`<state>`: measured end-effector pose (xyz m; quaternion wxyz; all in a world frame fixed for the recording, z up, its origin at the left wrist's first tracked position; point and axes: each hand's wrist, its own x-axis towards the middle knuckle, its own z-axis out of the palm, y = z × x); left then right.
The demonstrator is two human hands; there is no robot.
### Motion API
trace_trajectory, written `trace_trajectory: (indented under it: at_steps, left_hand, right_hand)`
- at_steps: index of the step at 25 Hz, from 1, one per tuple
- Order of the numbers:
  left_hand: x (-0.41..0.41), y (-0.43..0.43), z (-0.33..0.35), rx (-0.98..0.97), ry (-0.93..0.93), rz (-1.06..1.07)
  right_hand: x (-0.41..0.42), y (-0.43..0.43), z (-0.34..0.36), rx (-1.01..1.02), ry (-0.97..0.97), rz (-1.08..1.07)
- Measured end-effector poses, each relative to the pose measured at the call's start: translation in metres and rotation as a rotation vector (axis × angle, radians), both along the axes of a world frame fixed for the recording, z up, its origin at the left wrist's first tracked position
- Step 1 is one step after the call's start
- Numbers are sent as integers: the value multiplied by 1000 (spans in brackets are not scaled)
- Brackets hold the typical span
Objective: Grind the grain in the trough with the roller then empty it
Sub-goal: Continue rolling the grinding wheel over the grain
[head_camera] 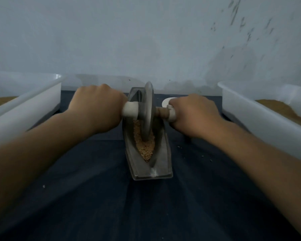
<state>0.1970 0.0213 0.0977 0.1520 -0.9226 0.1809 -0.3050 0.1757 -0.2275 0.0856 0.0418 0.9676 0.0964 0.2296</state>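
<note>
Head view | left hand point(97, 106) and right hand point(194, 115): grip curled round pale handles point(130, 110) of roller point(148, 108) | grey disc upright in boat-shaped metal trough point(161, 164) | coarse tan grain point(145, 148) inside | dark cloth worktop point(94, 188)

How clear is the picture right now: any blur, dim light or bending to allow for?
Head view: dim, bluish light, no glare; roller, grain and trough look fairly sharp at centre; forearms near the lower edge are soft; wide-angle bending curves the left tub and right tub at the sides.
</note>
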Motion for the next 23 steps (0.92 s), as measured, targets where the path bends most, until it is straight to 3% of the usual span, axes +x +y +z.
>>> trace_trajectory:
  at_steps: [4,11,15,18,23]
  left_hand:
    - [-27,12,6,97,-54,-84]
    - [19,-15,-2,-31,-48,89]
    - [3,0,0,16,-29,-36]
    - [-24,17,3,46,-84,-159]
    - [5,2,-8,-96,112,57]
  right_hand:
    - [-44,-12,2,-17,-149,90]
    - [37,14,0,6,-80,-94]
    - [7,-2,6,-26,89,12]
    - [-35,-13,11,-64,-1,126]
    - [9,10,28,-133,137,20]
